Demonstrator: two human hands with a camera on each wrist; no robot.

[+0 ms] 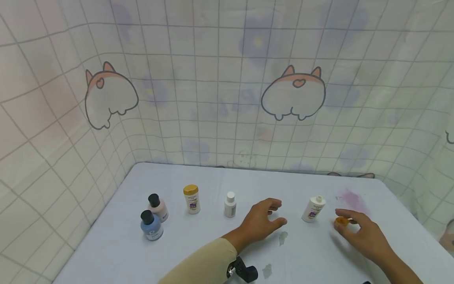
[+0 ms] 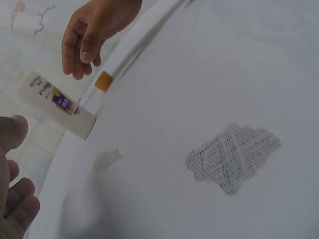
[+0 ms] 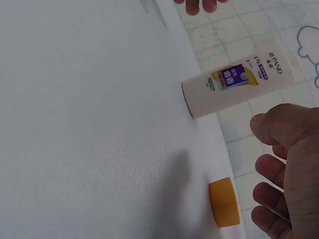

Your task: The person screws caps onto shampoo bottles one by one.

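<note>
My right hand (image 1: 363, 234) hovers beside an orange cap (image 3: 224, 202); in the head view its fingertips overlap the cap (image 1: 342, 221), while both wrist views show the cap on the table apart from the loosely bent fingers. A white bottle (image 1: 313, 210) without a cap stands upright between my hands, its label (image 3: 235, 77) printed purple and yellow. My left hand (image 1: 260, 221) reaches over the table to the left of that bottle, thumb and fingers spread around nothing. In the left wrist view, part of the left hand (image 2: 17, 184) shows at the edge.
To the left stand a small white bottle (image 1: 230, 205), a white bottle with a gold cap (image 1: 192, 200), a pink bottle (image 1: 159, 211) and a blue bottle (image 1: 152, 228), both black-capped. Grey patches (image 1: 267, 271) and a pink stain (image 1: 352, 200) mark the white table (image 1: 117, 252). A patterned curtain (image 1: 220, 98) hangs behind.
</note>
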